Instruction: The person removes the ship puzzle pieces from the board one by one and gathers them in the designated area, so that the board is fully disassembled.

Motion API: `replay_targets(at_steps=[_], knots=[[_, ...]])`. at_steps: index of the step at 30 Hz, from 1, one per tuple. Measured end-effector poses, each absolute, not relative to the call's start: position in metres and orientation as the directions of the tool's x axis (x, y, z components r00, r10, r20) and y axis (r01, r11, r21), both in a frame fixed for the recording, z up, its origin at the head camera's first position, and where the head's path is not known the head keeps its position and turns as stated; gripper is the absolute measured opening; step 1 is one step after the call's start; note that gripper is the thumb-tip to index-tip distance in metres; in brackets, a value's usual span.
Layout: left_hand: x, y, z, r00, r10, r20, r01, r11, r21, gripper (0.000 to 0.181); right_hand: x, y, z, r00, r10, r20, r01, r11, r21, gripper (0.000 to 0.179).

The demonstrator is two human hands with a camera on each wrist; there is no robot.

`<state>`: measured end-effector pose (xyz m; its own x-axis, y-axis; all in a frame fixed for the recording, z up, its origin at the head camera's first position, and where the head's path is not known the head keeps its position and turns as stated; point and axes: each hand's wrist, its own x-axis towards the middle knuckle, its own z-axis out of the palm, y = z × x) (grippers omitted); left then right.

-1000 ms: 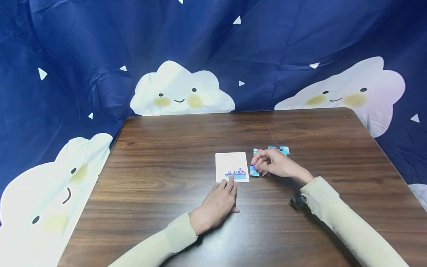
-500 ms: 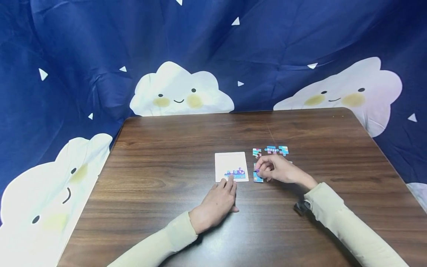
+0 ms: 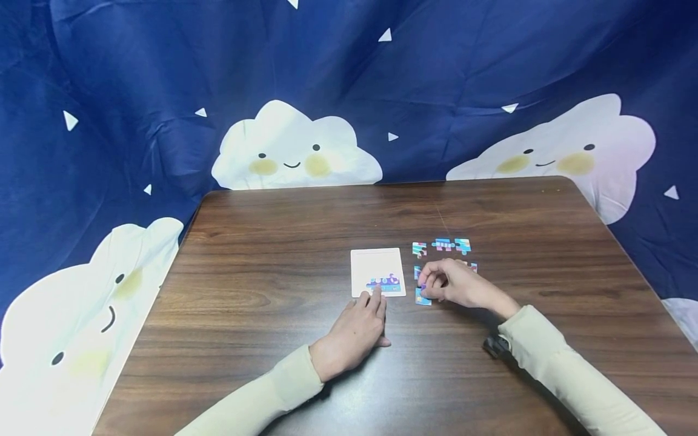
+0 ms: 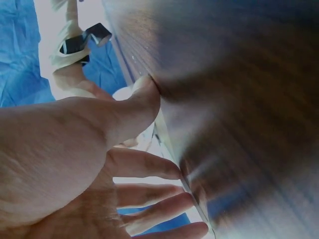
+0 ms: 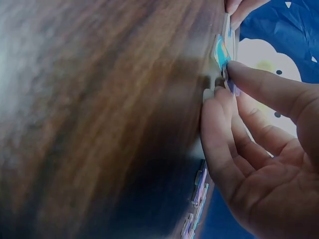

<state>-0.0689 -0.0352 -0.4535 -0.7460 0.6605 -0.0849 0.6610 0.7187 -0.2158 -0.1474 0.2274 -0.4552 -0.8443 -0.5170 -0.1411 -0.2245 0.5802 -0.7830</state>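
In the head view my left hand (image 3: pixel 354 332) rests with fingertips on the near edge of a white square card (image 3: pixel 373 262). A small purple and blue picture shows on the card's lower right. The left wrist view has the thumb (image 4: pixel 144 99) and fingers stretched to the table surface. Just right of the card, my right hand (image 3: pixel 455 283) pinches a blue and purple jigsaw puzzle piece (image 3: pixel 422 298) between thumb and fingers. In the right wrist view that puzzle piece (image 5: pixel 222 52) sits low by the tabletop; whether it touches the table I cannot tell.
Beyond my right hand lie several loose puzzle pieces: a striped piece (image 3: pixel 419 249), a blue and pink piece (image 3: pixel 443 244) and a blue corner piece (image 3: pixel 462 245). Other pieces are partly hidden under the hand. The wooden table (image 3: pixel 262 254) meets a blue cloud-patterned curtain (image 3: pixel 425 79) behind.
My right hand has moved nearer to me and slightly right with the pinched puzzle piece, away from the card. More loose pieces behind it show now. The left hand has stayed on the card.
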Motion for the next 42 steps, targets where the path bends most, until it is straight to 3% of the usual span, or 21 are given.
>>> replay_targets(at_steps=[13, 21, 33, 42], knots=[[-0.072, -0.035, -0.452, -0.732, 0.678, -0.07, 0.675, 0.708, -0.209, 0.079, -0.145, 0.22, -0.455, -0.875, -0.48, -0.069, -0.298, 0.644, -0.705, 0.019], [-0.079, -0.041, -0.451, -0.677, 0.735, -0.033, 0.727, 0.661, -0.185, 0.078, -0.146, 0.218, -0.452, -0.872, -0.486, -0.059, -0.312, 0.645, -0.698, 0.021], [-0.087, -0.047, -0.447, -0.661, 0.75, -0.024, 0.748, 0.657, -0.092, 0.067, -0.16, 0.205, -0.446, -0.845, -0.534, 0.021, -0.41, 0.622, -0.668, 0.009], [-0.089, -0.048, -0.448, -0.647, 0.761, -0.05, 0.762, 0.644, -0.07, 0.067, -0.169, 0.187, -0.443, -0.826, -0.558, -0.081, -0.312, 0.572, -0.759, 0.015]])
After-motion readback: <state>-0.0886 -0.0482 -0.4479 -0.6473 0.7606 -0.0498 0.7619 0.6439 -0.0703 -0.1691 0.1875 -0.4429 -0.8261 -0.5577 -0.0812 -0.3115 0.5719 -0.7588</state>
